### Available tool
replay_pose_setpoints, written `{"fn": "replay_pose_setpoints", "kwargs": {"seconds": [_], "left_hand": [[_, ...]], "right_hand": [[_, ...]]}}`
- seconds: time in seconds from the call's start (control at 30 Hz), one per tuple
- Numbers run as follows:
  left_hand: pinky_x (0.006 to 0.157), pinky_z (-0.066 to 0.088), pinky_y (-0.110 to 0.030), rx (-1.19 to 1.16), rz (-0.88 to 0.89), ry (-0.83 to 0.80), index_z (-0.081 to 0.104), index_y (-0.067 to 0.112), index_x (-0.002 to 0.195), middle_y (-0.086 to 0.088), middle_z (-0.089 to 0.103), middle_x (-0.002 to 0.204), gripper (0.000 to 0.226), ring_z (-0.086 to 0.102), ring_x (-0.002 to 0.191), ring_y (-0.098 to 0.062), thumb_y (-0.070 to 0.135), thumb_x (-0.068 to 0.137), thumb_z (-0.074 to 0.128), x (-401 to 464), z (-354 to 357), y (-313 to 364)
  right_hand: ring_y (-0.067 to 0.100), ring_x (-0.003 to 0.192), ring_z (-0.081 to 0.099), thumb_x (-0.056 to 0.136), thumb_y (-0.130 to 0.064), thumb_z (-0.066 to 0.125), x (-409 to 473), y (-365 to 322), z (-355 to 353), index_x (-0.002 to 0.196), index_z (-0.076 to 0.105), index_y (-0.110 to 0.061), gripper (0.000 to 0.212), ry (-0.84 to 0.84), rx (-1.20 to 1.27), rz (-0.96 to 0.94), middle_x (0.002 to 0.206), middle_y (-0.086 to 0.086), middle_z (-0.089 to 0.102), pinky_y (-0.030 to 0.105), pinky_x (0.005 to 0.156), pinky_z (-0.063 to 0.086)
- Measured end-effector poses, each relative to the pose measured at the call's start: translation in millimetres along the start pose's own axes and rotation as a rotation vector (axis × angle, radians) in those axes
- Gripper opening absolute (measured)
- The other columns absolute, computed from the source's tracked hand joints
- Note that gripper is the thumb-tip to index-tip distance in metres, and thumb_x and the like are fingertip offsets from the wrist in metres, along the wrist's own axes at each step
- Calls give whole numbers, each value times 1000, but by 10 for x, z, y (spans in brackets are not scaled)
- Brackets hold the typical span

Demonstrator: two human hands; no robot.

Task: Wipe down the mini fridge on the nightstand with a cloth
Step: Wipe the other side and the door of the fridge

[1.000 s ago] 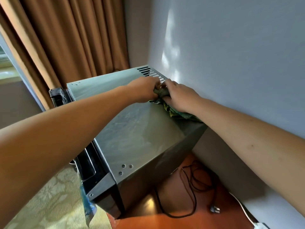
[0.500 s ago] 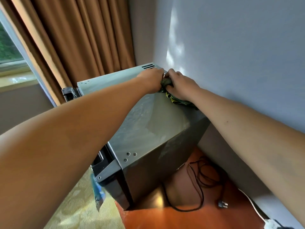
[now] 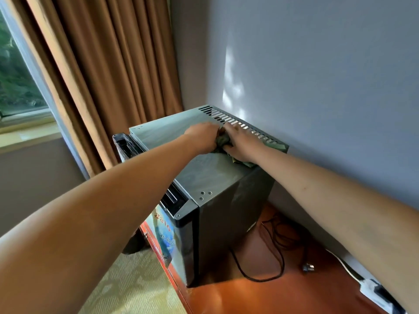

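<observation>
Right now, both hands are pressed together on top of the mini fridge (image 3: 204, 175), close to its rear edge. A crumpled green cloth (image 3: 223, 140) is bunched between them. The left hand (image 3: 203, 138) is curled around the cloth from the left, knuckles up, its fingertips hidden in the folds. The right hand (image 3: 241, 142) is laid over the cloth from the right with fingers bent down onto it, so that a tail of green fabric is left sticking out beneath the wrist, toward the near right edge of the fridge top. Just beyond the right hand's fingertips a row of vent slots (image 3: 238, 123) is cut into the grey metal top, running beside the wall (image 3: 317, 75). Nearer than the hands, three small screws (image 3: 205, 194) are set in the corner of the top. Below the left forearm, the fridge door (image 3: 183, 234) is seen edge-on, with a blue printed sticker (image 3: 164, 232) on its face. Under the right forearm, a black cord (image 3: 275, 250) is coiled on the orange-brown nightstand top (image 3: 272, 295), ending in a plug (image 3: 308, 268). Farther right, a white power strip (image 3: 371, 288) is lying against the wall. Beyond the left hand, brown curtains (image 3: 108, 75) are hung, with a window (image 3: 15, 82) at the far left.
</observation>
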State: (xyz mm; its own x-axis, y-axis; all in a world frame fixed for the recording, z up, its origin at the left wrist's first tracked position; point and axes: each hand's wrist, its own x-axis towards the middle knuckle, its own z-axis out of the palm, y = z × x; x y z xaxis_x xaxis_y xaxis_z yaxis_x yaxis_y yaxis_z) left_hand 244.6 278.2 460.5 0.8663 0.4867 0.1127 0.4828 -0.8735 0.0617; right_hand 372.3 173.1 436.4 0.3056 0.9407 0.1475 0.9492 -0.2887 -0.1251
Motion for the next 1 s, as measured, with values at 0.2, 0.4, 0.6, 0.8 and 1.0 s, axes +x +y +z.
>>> {"fn": "replay_pose_setpoints", "kwargs": {"seconds": [0.2,0.4,0.6,0.8,1.0], "left_hand": [[70,47,-37,-13,41,-9,47,21,93,-1,51,99,12,63,95,-30,24,94,59,-466,-41,-101],[68,48,-37,-28,82,-48,49,21,92,-2,53,95,13,59,85,-26,25,94,60,-751,-131,-177],[73,47,-37,-56,83,-55,54,20,105,-2,53,106,17,56,92,-24,25,92,63,-811,-99,-241],[73,45,-35,-46,84,-53,51,20,106,0,50,104,20,53,90,-23,25,92,65,-757,-36,-260],[72,43,-35,-51,87,-39,47,23,97,0,51,104,21,55,91,-23,25,91,67,-701,24,-310]], "right_hand": [[40,112,53,88,-38,55,-364,-371,-23,123,34,-24,44,-32,27,-2,125,15,46,43,82,45],[35,113,55,89,-38,58,-541,-562,-112,130,38,-27,47,-110,142,17,124,11,49,38,82,39],[25,106,59,81,-35,70,-567,-503,-290,136,44,-36,61,-185,210,11,125,2,58,40,86,51],[26,95,62,74,-38,86,-238,-484,-469,133,41,-41,74,-478,242,80,108,5,59,40,78,52],[36,96,64,69,-41,86,-76,-438,-379,125,39,-47,73,-549,252,94,109,14,60,48,78,55]]}}
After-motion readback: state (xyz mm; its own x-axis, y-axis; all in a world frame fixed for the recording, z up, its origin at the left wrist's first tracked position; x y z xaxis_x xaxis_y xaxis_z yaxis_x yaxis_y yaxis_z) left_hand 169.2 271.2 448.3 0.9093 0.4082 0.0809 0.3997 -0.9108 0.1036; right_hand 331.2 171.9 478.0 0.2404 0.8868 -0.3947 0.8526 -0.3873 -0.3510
